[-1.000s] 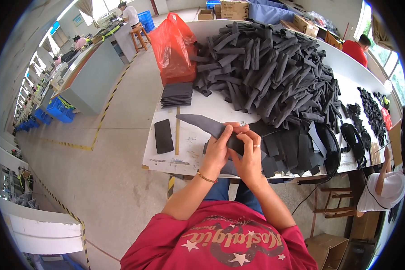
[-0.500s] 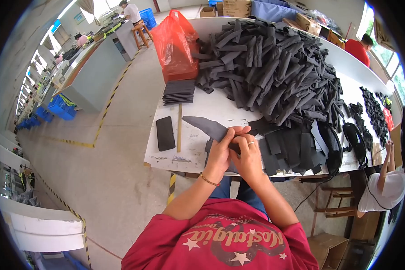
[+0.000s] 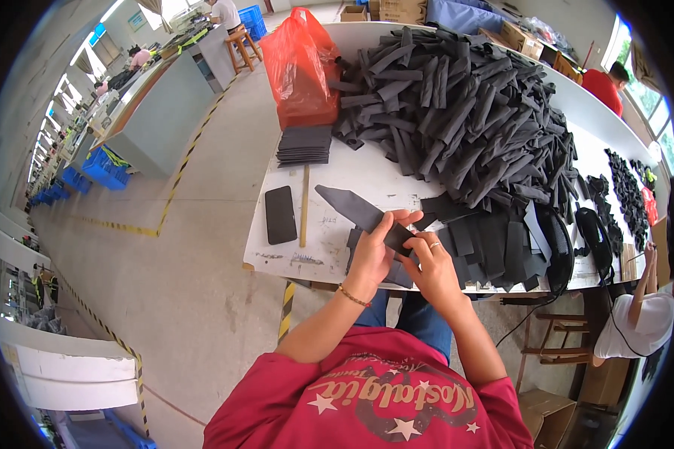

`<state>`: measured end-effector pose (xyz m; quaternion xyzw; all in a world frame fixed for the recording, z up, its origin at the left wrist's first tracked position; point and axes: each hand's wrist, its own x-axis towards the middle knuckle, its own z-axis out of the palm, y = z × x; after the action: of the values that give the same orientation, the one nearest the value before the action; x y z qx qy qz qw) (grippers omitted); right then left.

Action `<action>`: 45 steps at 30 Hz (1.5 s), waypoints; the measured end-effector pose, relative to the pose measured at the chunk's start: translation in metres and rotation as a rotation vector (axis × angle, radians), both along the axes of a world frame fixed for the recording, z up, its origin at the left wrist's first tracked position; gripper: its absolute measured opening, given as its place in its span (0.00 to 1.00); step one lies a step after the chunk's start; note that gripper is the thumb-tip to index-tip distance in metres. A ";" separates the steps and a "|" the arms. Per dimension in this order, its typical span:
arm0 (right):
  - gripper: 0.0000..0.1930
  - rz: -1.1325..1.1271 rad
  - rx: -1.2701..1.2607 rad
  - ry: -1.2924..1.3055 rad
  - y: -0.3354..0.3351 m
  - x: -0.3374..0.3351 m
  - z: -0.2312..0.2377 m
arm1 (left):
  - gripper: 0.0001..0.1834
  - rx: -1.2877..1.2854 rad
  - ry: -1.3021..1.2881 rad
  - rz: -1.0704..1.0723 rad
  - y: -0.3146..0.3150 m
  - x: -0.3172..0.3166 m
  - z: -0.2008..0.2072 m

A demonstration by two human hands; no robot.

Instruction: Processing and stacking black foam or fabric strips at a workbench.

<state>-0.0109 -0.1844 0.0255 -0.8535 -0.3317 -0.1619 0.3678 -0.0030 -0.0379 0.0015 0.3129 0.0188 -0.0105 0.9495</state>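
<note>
Both hands are on a dark grey fabric strip (image 3: 347,207) over the front of the white table. My left hand (image 3: 373,253) grips it around the middle, thumb on top, and its tapered far end sticks out to the upper left. At the strip's near right end, the fingers of my right hand (image 3: 436,271) are closed in a pinch. More flat dark pieces (image 3: 494,251) lie overlapped to the right of my hands. Others are partly hidden beneath my left hand. A big heap of folded dark strips (image 3: 457,112) rises behind.
On the table's left are a black phone (image 3: 280,215), a thin wooden stick (image 3: 305,206), a neat stack of dark pieces (image 3: 305,146) and a red plastic bag (image 3: 299,75). Black mesh items (image 3: 556,251) lie at the right. A person in white (image 3: 636,322) sits farther right.
My right hand has shifted right and a little down, away from my left. More of the strip's near end shows between them. The view has shifted slightly.
</note>
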 end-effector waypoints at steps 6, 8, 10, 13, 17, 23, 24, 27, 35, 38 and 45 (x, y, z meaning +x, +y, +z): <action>0.07 0.123 0.059 -0.059 -0.011 0.004 0.012 | 0.19 -0.114 0.005 0.193 0.016 0.009 0.030; 0.08 0.134 0.089 -0.076 -0.009 0.008 0.011 | 0.19 -0.072 -0.046 0.234 0.010 0.009 0.035; 0.09 0.148 0.121 -0.097 -0.007 0.010 0.012 | 0.19 -0.077 -0.050 0.238 0.005 0.007 0.035; 0.10 0.173 0.133 -0.090 -0.004 0.012 0.012 | 0.18 -0.039 -0.039 0.216 -0.006 0.002 0.029; 0.10 0.166 0.133 -0.102 -0.003 0.014 0.010 | 0.17 -0.077 -0.008 0.199 -0.012 -0.003 0.027; 0.10 0.170 0.146 -0.087 -0.001 0.015 0.008 | 0.17 -0.093 -0.015 0.195 -0.014 -0.005 0.022; 0.10 0.173 0.146 -0.087 -0.001 0.015 0.008 | 0.17 -0.101 -0.026 0.188 -0.014 -0.006 0.021; 0.10 0.189 0.150 -0.069 0.000 0.016 0.008 | 0.17 -0.126 -0.035 0.189 -0.014 -0.006 0.017; 0.08 0.184 0.185 -0.003 0.001 0.015 0.007 | 0.19 -0.192 -0.057 0.227 -0.025 -0.006 0.014; 0.07 0.175 0.189 0.019 0.002 0.015 0.007 | 0.19 -0.193 -0.061 0.234 -0.025 -0.006 0.011; 0.07 0.180 0.188 0.020 0.004 0.015 0.008 | 0.18 -0.196 -0.057 0.236 -0.025 -0.007 0.012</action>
<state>0.0044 -0.1802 0.0334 -0.7838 -0.3866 -0.1503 0.4622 -0.0098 -0.0631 0.0135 0.2145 0.0274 0.1085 0.9703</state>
